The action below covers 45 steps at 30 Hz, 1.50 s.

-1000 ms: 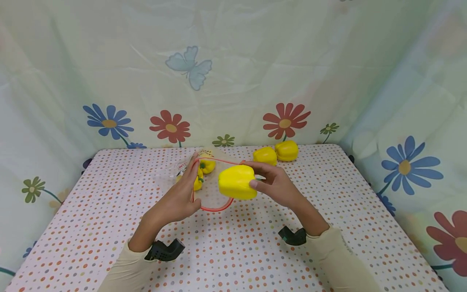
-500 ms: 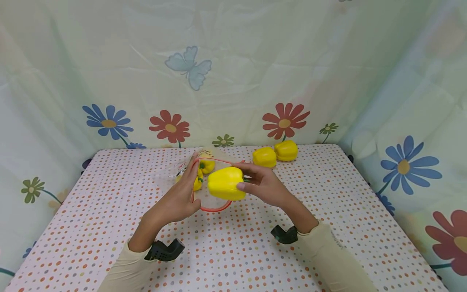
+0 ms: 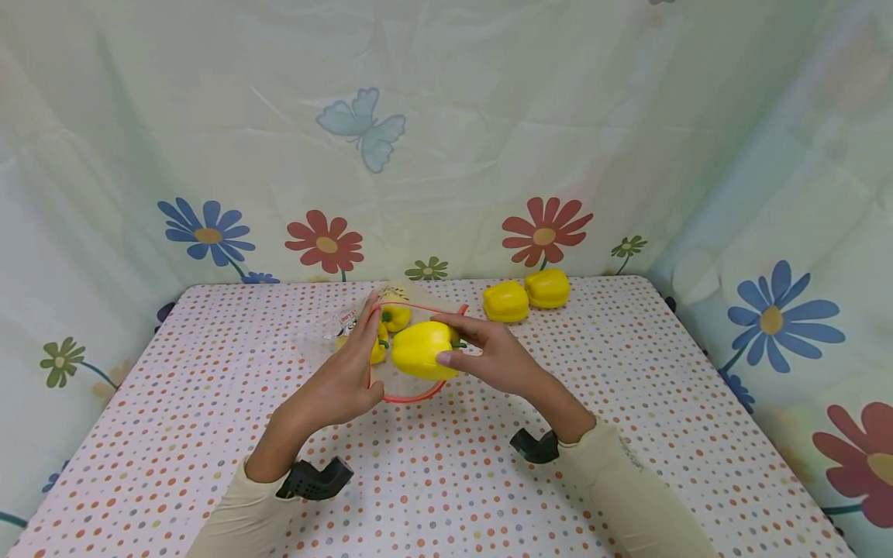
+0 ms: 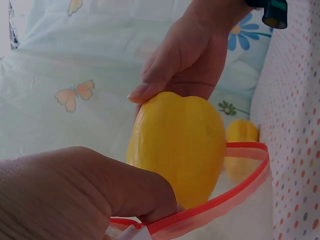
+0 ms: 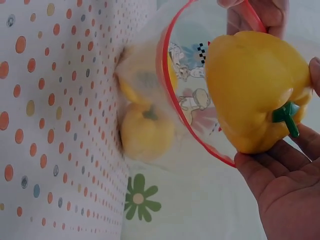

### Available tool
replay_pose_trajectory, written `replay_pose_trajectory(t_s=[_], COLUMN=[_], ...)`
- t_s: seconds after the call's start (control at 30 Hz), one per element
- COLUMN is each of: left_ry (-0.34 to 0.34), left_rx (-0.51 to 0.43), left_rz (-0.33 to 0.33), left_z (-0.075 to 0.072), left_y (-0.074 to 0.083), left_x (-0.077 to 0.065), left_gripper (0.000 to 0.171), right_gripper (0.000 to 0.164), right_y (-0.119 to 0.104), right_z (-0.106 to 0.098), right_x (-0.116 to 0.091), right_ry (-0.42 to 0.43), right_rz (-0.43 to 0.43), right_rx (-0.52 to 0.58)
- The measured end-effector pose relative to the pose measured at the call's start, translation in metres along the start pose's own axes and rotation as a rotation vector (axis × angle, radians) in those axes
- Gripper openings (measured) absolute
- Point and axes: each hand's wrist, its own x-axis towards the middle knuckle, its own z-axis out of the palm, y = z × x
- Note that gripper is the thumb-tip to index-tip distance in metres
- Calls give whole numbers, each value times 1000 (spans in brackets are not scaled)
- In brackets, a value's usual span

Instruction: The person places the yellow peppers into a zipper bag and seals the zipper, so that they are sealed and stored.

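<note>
In my right hand I hold a yellow bell pepper with a green stem, thumb on one side and fingers on the other. The pepper is at the mouth of a clear plastic bag with a red rim. My left hand is at the bag's left side, its fingers fairly straight and its thumb apart, spreading the red rim. Some fingertips are hidden by the bag. More yellow peppers lie inside the bag, their stems toward the opening.
Two loose yellow peppers lie side by side at the table's back, right of the bag. The table has a dotted cloth. A flowered curtain stands behind it and at the sides.
My right hand has moved left with the pepper, from the right of the bag's mouth to its opening. The left hand and the bag have stayed nearly still.
</note>
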Motion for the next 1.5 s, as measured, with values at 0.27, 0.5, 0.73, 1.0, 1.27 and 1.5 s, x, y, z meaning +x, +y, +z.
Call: replay_pose_trajectory(t_s=[0.27,0.5,0.73,1.0,1.27,1.5], left_ry=[-9,-12,-6,-14,-13,-2], left_rx=[0,-3,-18,-9,-9,-23], left_rz=[-2,-2,17,4,8,34], left_z=[0,0,0,-1,-2,-2], left_y=[1,1,1,1,1,0], left_x=[-1,-2,-2,-2,-2,-3], left_gripper=[105,106,108,109,109,108], right_gripper=[56,55,55,56,57,59], right_y=[3,6,8,9,10,8], right_z=[4,11,20,26,26,25], right_x=[2,4,9,14,15,14], right_ry=[23,51,55,74,98,101], right_rz=[1,-33,-63,-7,31,41], right_rx=[-41,-59,-55,-91,-166,-199])
